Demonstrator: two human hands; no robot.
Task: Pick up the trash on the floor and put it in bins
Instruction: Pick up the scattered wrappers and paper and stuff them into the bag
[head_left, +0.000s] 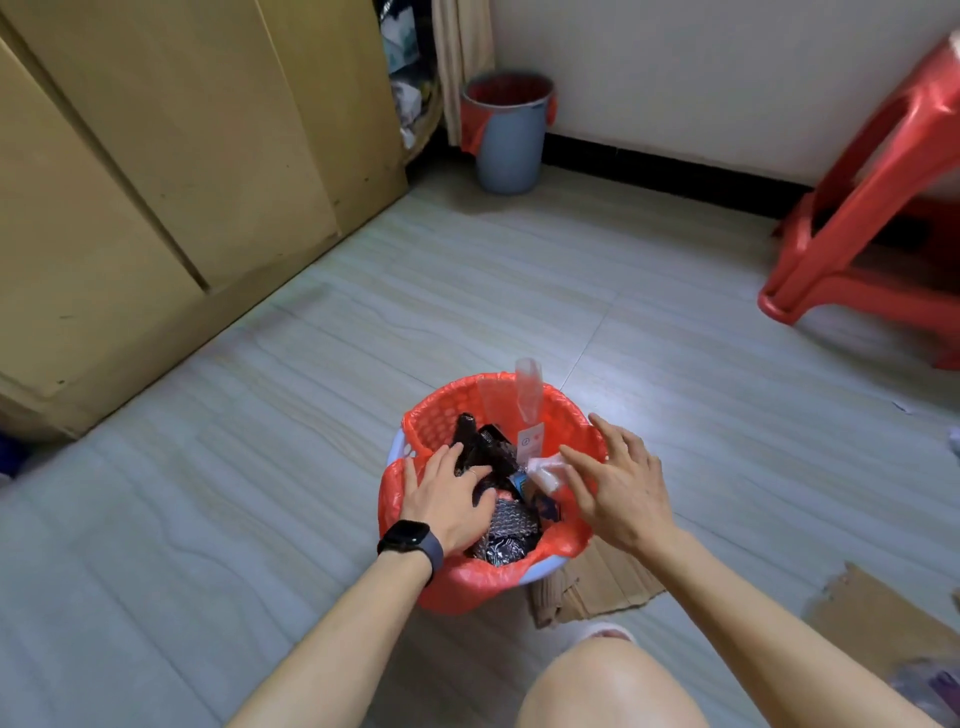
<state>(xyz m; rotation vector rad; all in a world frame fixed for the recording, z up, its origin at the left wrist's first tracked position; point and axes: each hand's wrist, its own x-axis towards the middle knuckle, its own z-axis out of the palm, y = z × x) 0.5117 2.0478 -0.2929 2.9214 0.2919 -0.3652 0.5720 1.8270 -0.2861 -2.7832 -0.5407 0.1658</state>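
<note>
While a tan wardrobe (156, 182) fills the view from nine to eleven o'clock, the left hand (449, 499), a dark watch (408, 540) on its wrist, lies palm down with fingers spread, pressing on black wrappers (480, 447) inside the near bin (467, 587). That bin, lined with a red bag, stands on the floor just below mid-view, trash heaped near its rim. A second bin (506, 140), blue with a red liner, stands by the wall at twelve o'clock, well apart. A clear plastic strip (529, 389) sticks up at the near bin's twelve o'clock. The right hand (618, 488) hovers over its three o'clock edge, fingers wide and loose, gripping nothing; whether they touch the small white scrap (545, 470) below is unclear. Flat cardboard (597, 587) lies at the bin's five o'clock. A red stool (857, 208) stands at two o'clock.
</note>
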